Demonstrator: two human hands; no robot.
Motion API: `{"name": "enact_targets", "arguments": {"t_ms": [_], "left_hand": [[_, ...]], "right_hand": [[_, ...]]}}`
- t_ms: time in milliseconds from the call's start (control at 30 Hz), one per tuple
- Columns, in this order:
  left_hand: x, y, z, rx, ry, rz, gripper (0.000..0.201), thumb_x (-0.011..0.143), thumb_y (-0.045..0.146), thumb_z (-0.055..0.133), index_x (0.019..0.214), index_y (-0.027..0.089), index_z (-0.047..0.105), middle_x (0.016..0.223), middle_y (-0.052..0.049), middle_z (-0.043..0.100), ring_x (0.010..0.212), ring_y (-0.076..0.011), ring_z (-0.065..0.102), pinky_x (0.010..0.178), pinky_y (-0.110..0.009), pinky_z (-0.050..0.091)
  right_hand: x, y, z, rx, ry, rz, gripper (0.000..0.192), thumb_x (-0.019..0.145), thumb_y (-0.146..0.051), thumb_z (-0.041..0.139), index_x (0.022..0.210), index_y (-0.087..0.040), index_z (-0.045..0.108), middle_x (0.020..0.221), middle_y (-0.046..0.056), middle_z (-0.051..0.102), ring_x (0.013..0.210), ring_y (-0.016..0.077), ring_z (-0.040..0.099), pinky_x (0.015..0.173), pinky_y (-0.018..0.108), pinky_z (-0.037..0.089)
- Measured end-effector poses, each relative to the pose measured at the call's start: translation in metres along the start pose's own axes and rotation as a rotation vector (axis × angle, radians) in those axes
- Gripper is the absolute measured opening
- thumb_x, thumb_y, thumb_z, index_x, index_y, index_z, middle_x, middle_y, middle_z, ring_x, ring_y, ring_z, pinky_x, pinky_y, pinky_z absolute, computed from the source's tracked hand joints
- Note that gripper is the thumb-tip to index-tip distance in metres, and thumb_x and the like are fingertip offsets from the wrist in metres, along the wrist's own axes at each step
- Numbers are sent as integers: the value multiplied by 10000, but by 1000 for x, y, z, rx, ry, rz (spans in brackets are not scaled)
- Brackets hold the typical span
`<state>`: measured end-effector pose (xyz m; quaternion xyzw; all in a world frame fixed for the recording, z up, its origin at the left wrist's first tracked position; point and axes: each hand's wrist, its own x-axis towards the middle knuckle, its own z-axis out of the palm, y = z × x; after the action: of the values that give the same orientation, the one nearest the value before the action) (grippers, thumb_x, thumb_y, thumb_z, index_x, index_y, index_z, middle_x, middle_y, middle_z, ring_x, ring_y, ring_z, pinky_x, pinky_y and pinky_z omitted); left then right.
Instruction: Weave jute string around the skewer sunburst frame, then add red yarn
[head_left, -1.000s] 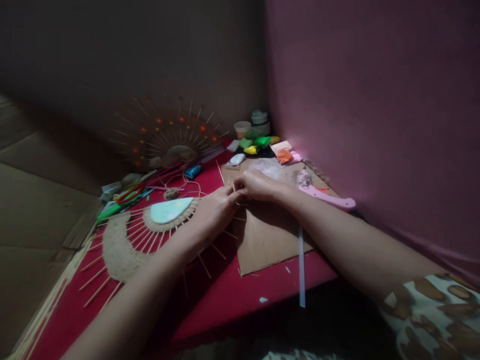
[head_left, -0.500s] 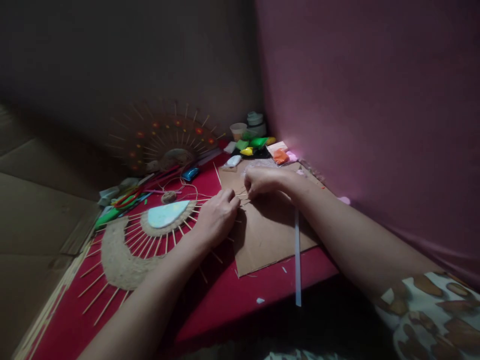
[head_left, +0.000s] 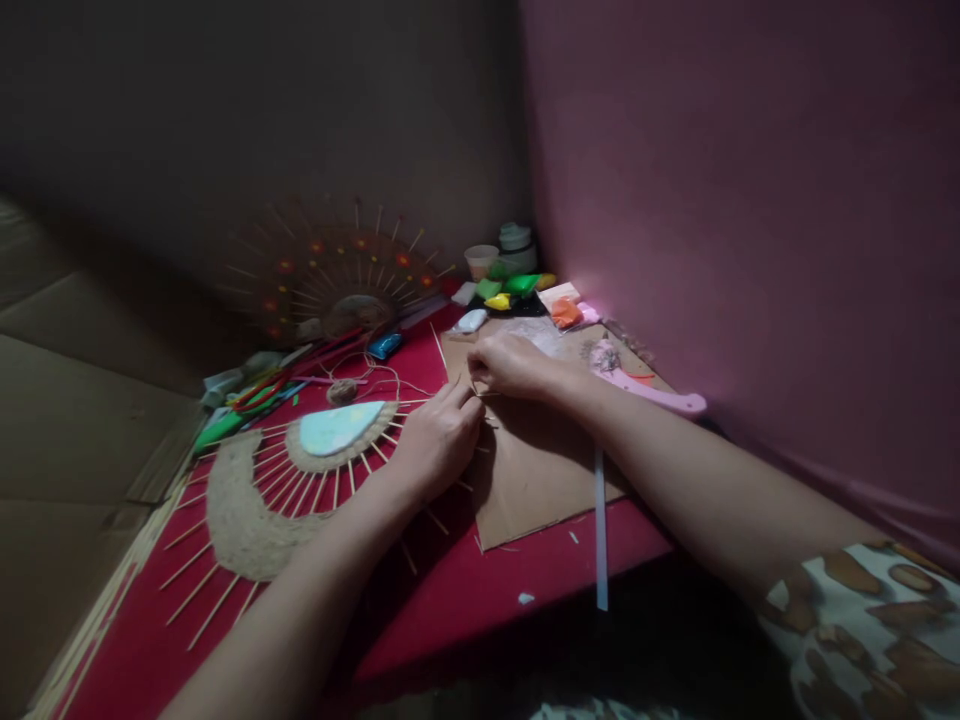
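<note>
A half-round fan of thin sticks (head_left: pixel 247 520) with a woven twine band lies flat on the red tabletop, a pale turquoise half-disc (head_left: pixel 341 428) at its centre. Over its right end, my left hand (head_left: pixel 442 440) is closed around the sticks; its fingertips are partly hidden. My right hand (head_left: pixel 510 365) is pinched just above and beside the left fingertips, over a cardboard sheet (head_left: pixel 540 490). What it pinches is too small to make out. A thin twine runs from a small twine ball (head_left: pixel 341 392) toward my left hand. Stick ends poke out right of that hand.
A second fan with red and yellow flowers (head_left: pixel 337 260) leans at the back wall. Coloured clay packets (head_left: pixel 517 290), a cup (head_left: pixel 481 262) and a jar (head_left: pixel 516 245) stand in the corner. Scissors (head_left: pixel 259 392) lie left. A pink-handled item (head_left: pixel 660 398) and translucent strip (head_left: pixel 601 530) lie right.
My right hand has moved left and closer to my left hand. More of the pink-handled item shows behind my right forearm. The fan stays in place, with the view shifted slightly.
</note>
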<state>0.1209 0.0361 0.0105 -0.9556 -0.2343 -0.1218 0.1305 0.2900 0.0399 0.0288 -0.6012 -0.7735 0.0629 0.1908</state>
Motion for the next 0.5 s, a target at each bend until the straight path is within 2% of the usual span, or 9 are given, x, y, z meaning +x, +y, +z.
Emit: {"name": "enact_targets", "arguments": {"t_ms": [100,233,300,433,500], "left_hand": [[0,-3,0,-162,13,-36,154,878,162,435,902,170,587,1018,-74,590,864,-167,548,720,-283,457],[0,-11,-3,-306,-12,-195,126,848,193,477,808,156,590,822,-42,596,705,-139,552,644,-257,436],[0,-14,-4,-322,9,-285,141,844,216,478,822,156,603,776,-36,600,692,-146,555,652,-265,429],[4,-15,-3,-427,43,-362,213,832,259,500,963,181,648,869,-50,655,777,-169,589,716,-282,430],[7,-15,0,-561,19,-395,214,806,267,529,944,188,671,847,-33,672,766,-167,598,703,-267,430]], "right_hand": [[0,-6,2,69,26,-99,204,754,-148,508,816,-135,702,784,85,676,680,143,542,563,245,307],[-4,-8,-7,167,-91,-116,163,725,-100,538,766,-119,695,690,40,649,603,97,498,558,221,308],[-6,-8,-13,201,-129,-101,145,721,-87,552,757,-111,690,659,27,632,585,87,480,555,218,304],[-8,-8,-17,227,-138,-126,128,738,-101,571,777,-109,694,628,10,602,572,80,462,551,213,304],[-8,-8,-17,238,-153,-152,137,725,-82,569,779,-104,694,615,4,588,566,78,457,553,210,311]]}}
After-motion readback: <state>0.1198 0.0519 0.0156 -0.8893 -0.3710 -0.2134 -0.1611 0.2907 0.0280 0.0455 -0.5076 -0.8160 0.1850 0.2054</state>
